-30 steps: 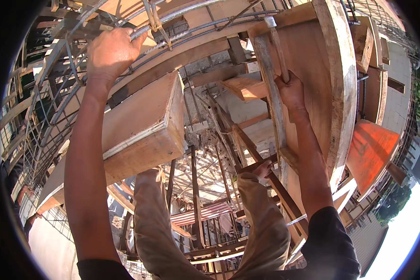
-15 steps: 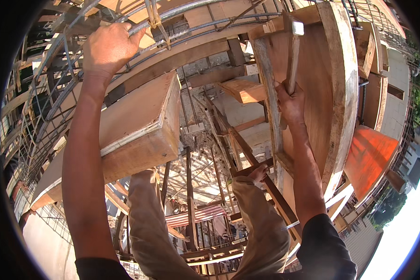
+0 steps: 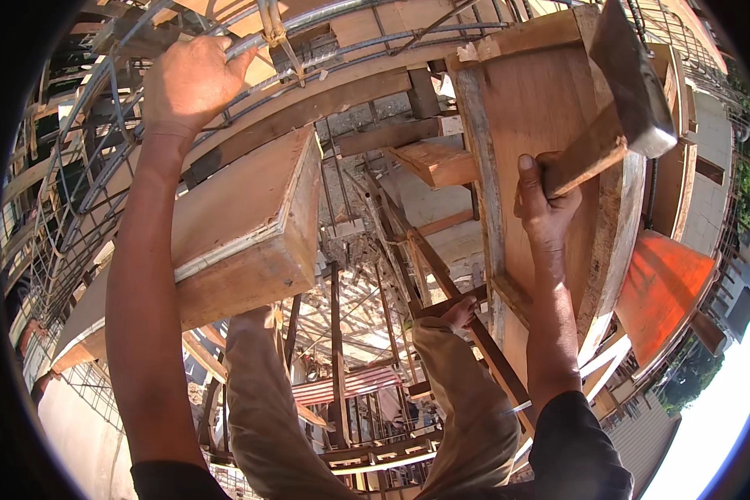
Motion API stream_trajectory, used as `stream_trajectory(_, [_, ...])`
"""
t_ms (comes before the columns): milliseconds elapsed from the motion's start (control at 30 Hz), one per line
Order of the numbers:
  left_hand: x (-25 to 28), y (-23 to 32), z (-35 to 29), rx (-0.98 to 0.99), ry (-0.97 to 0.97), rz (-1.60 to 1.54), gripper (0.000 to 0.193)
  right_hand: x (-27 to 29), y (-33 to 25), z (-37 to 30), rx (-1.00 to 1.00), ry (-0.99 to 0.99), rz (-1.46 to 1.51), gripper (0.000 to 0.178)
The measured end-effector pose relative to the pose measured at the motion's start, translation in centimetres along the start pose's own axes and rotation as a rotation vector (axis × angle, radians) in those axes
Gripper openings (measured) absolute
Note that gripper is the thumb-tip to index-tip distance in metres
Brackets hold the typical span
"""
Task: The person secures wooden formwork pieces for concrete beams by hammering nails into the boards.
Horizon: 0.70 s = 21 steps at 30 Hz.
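At the upper left my left hand (image 3: pixel 193 85) is wrapped round a steel reinforcing bar (image 3: pixel 308 21) of a tied cage. My right hand (image 3: pixel 548 200) grips the wooden handle of a hammer (image 3: pixel 633 92), whose heavy metal head is raised close to the view at the upper right. Behind the hammer stands a plywood formwork panel (image 3: pixel 529 108) framed with rough timber (image 3: pixel 480 158). Below my left forearm lies a box-like plywood form (image 3: pixel 246 196) with a pale edge. A short wood block (image 3: pixel 437 160) juts out beside the right panel.
My legs straddle a drop crossed by timber struts (image 3: pixel 338 358), with debris and a striped sheet (image 3: pixel 347 385) far below. An orange panel (image 3: pixel 662 287) is at the right. The rebar cage (image 3: pixel 83 167) curves along the left. My foot (image 3: pixel 461 312) is on a timber brace.
My right hand has lifted and turned the hammer, bringing its head up, rightward and nearer the view. My left hand keeps its hold on the bar.
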<state>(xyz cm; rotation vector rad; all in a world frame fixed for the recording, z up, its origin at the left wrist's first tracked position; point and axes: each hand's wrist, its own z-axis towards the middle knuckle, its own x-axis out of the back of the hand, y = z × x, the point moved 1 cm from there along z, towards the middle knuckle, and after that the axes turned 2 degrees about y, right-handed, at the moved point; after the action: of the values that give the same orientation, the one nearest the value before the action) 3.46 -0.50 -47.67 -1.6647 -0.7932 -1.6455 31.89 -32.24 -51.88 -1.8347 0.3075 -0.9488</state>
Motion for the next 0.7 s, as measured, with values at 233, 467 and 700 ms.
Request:
stream_trajectory(233, [0.2,1.0,1.4,0.031,-0.078,0.030,0.046,0.3,6.6,4.8,-0.065,-0.084,-0.358,0.021])
stream_trajectory(467, [-0.2,0.6,0.1,0.054,-0.023,0.001,0.043,0.8,-1.5,-0.1,0.366,0.070,0.293,0.017])
stream_trajectory(700, [0.6,1.0,0.7,0.023,-0.098,0.038,0.044,-2.4,4.6,2.8,-0.160,-0.075,-0.409,0.016])
